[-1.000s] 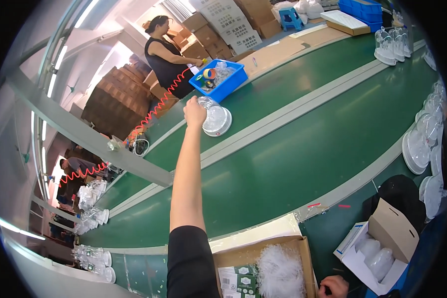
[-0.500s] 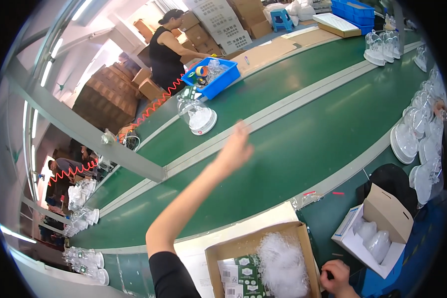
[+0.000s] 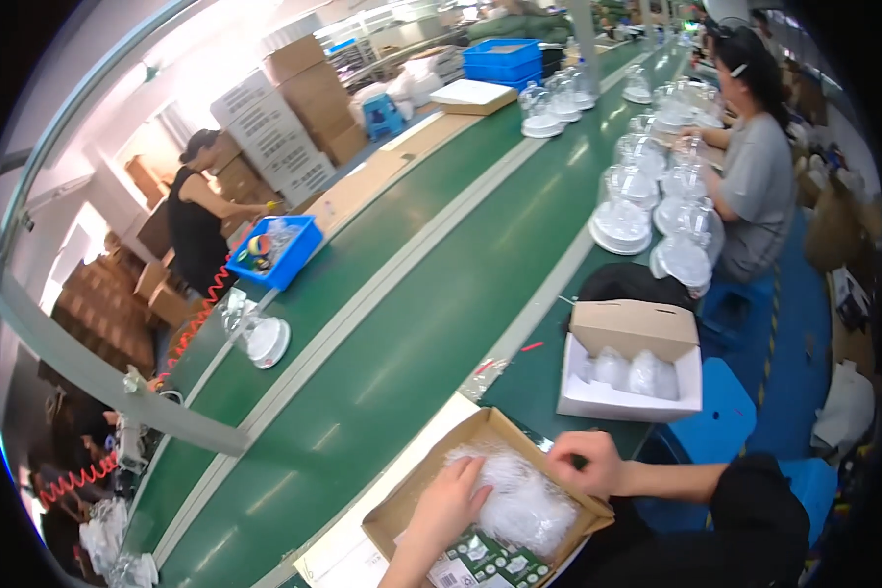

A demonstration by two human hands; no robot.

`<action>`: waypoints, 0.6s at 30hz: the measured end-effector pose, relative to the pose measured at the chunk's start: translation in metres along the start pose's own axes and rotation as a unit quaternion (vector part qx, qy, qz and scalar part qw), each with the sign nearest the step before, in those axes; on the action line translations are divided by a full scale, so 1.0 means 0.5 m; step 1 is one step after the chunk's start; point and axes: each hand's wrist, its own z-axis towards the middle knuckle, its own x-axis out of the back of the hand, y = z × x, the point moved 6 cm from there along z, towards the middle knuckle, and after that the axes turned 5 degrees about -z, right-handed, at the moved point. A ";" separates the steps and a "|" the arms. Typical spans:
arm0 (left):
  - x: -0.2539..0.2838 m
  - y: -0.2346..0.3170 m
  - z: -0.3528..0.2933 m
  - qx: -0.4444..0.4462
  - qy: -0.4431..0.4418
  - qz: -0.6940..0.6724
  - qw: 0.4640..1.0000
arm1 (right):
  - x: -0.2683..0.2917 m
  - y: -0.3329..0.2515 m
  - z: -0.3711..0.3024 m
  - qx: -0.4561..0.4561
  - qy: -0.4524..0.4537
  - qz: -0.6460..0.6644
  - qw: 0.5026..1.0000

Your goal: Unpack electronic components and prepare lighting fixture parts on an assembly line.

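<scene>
My left hand [image 3: 453, 505] reaches into a shallow brown cardboard box [image 3: 412, 490], its fingers stretched over white shredded filler [image 3: 534, 510] and the thumb apart. Green-and-white printed cards [image 3: 495, 561] lie in the same box, beside the filler. By the box's right rim is my right hand [image 3: 590, 465], its fingers curled closed; what they hold, if anything, is hidden. Behind that hand stands an open white carton [image 3: 627, 400] with clear plastic-wrapped pieces [image 3: 647, 374] inside. Across the green belt sits a clear dome on a white base [image 3: 268, 340], with a dark green patch above it.
A green conveyor [image 3: 392, 338] with a grey divider runs past. Many clear domes [image 3: 625, 220] crowd the right side, near a co-worker in grey [image 3: 764, 167]. A blue bin [image 3: 299, 257] and a person in black [image 3: 194, 220] are beyond. A blue stool [image 3: 717, 412] stands right.
My left hand has come back from over the belt, near the dome, down into the cardboard box. My right hand stays closed beside the box. The view has swung to the right.
</scene>
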 end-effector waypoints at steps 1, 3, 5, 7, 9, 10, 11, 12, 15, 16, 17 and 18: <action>-0.014 0.002 -0.001 -0.017 -0.006 -0.008 1.000 | -0.018 -0.033 0.026 0.054 -0.002 -0.011 0.998; -0.022 -0.019 0.005 -0.011 0.025 0.030 0.999 | -0.074 -0.081 0.079 0.115 -0.061 -0.037 0.991; -0.034 -0.055 0.006 -0.025 0.101 0.012 0.994 | -0.137 -0.083 0.114 0.168 -0.078 -0.081 0.979; -0.050 -0.115 -0.001 -0.047 0.141 -0.089 0.985 | -0.192 -0.069 0.127 0.152 -0.090 -0.096 0.980; -0.020 -0.096 0.003 -0.017 0.144 -0.111 0.983 | -0.213 -0.054 0.123 0.139 -0.104 -0.108 0.979; -0.008 -0.099 0.001 0.027 0.155 -0.129 0.979 | -0.214 -0.049 0.118 0.130 -0.081 -0.109 0.982; -0.012 -0.107 -0.002 0.029 0.154 -0.131 0.979 | -0.214 -0.046 0.112 0.123 -0.065 -0.107 0.984; -0.013 -0.118 -0.004 0.015 0.174 -0.132 0.976 | -0.213 -0.036 0.109 0.121 -0.068 -0.106 0.985; 0.004 -0.104 -0.004 0.007 0.213 -0.124 0.969 | -0.197 -0.012 0.106 0.121 -0.055 -0.144 0.981; 0.005 -0.104 -0.006 0.031 0.220 -0.146 0.964 | -0.196 -0.001 0.109 0.089 -0.063 -0.132 0.985; 0.008 -0.108 -0.006 0.056 0.229 -0.165 0.958 | -0.195 0.004 0.116 0.059 -0.070 -0.119 0.989; 0.013 -0.099 0.000 0.032 0.239 -0.156 0.958 | -0.191 -0.001 0.118 0.060 -0.069 -0.119 0.989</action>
